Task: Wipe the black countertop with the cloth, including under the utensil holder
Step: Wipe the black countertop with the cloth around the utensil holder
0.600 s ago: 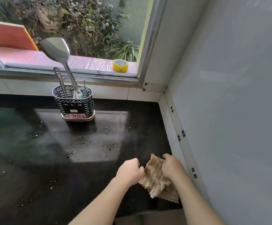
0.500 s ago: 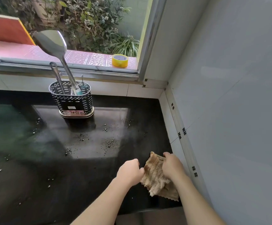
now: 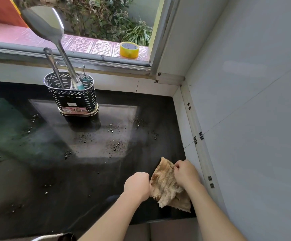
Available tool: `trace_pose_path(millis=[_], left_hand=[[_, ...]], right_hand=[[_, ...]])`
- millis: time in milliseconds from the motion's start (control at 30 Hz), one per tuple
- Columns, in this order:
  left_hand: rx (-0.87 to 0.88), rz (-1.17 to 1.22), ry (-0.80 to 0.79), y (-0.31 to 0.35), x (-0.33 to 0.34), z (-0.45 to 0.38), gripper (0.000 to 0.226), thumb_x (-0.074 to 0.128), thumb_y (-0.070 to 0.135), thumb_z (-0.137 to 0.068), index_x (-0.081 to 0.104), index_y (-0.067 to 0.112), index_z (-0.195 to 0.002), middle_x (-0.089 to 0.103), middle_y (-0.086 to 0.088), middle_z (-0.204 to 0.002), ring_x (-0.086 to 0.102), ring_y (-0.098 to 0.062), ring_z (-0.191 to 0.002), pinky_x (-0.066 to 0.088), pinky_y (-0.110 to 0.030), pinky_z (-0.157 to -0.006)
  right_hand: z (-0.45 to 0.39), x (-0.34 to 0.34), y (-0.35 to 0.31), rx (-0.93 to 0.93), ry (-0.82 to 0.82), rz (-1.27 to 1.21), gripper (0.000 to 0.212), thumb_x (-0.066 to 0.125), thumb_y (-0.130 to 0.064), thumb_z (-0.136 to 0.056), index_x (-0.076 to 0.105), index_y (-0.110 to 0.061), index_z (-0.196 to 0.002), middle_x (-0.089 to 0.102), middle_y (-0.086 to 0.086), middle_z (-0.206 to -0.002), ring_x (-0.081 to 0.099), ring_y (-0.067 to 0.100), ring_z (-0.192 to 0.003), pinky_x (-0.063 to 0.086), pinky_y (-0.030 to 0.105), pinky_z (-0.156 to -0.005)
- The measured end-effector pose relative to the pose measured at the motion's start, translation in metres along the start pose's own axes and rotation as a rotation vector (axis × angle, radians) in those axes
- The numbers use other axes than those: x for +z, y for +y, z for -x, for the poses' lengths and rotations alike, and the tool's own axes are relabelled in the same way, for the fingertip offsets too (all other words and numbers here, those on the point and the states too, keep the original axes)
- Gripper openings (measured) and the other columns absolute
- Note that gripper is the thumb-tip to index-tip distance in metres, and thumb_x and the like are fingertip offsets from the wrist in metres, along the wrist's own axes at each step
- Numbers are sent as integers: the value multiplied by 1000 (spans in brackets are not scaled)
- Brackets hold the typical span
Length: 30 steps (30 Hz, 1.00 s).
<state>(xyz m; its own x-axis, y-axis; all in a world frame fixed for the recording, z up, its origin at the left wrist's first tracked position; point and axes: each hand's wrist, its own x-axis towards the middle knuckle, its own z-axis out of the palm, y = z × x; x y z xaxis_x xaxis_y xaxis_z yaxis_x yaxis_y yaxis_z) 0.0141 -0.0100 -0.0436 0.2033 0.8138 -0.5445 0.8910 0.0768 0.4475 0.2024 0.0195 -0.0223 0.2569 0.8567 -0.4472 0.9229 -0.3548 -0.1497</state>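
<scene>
A crumpled tan cloth (image 3: 165, 185) is held just above the black countertop (image 3: 71, 180) near its front right corner. My left hand (image 3: 137, 186) grips the cloth's left edge and my right hand (image 3: 186, 173) pinches its upper right edge. The perforated metal utensil holder (image 3: 71, 94) stands at the back of the counter, well away from both hands, with a large steel spoon (image 3: 45, 25) and other utensils in it. Water droplets (image 3: 113, 146) dot the counter between the holder and the cloth.
White tiled wall (image 3: 254, 119) runs close along the right of my right hand. A window sill at the back carries a yellow tape roll (image 3: 129, 49). The counter's front edge (image 3: 158, 221) lies just below the cloth.
The view has shifted closer and slightly left. Both hands stay on the cloth; my right hand has moved up a little along the cloth's edge.
</scene>
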Motion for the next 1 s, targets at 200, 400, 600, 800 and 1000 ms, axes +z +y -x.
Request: trace_pose_path(millis=[200,400,600,800,1000], left_hand=[[-31,242,6,-8,-26,2,15,56,34,-88,55,21,-80,67,2,-90,65,-19,-84,51,-34,-68],[-42,479,131,-45,-68,11,13,66,31,-85,59,21,-89,67,2,-87,63,-15,-79,47,-27,-62],[-5,418,83,-65,-103,23,14,60,27,-90,71,31,-98,67,13,-91,63,-6,-85,48,-22,-62],[-11,376,-196,-63,-121,53,21,53,12,-86,71,20,-79,67,-1,-84,66,-16,-79,56,-27,-58],[-16,573,-515,-48,-121,80,25,47,-1,-81,65,12,-69,60,-3,-74,63,-14,-65,59,-31,-59]], right_hand=[[6,-10,2,-44,108,-117,14,46,-24,-97,60,-25,-94,57,-4,-101,56,13,-85,49,32,-72],[14,-25,6,-97,117,-179,14,43,-22,-100,57,-26,-100,64,-5,-97,59,15,-87,53,36,-75],[26,-37,3,-182,81,-98,26,43,-23,-102,65,-22,-117,63,-1,-113,58,18,-103,51,32,-89],[50,-73,-4,-117,-202,-22,23,49,-17,-90,68,-31,-85,69,-4,-90,62,13,-81,48,26,-66],[74,-112,-9,-12,-395,-47,21,48,-14,-81,57,-16,-62,47,4,-62,36,19,-51,30,22,-43]])
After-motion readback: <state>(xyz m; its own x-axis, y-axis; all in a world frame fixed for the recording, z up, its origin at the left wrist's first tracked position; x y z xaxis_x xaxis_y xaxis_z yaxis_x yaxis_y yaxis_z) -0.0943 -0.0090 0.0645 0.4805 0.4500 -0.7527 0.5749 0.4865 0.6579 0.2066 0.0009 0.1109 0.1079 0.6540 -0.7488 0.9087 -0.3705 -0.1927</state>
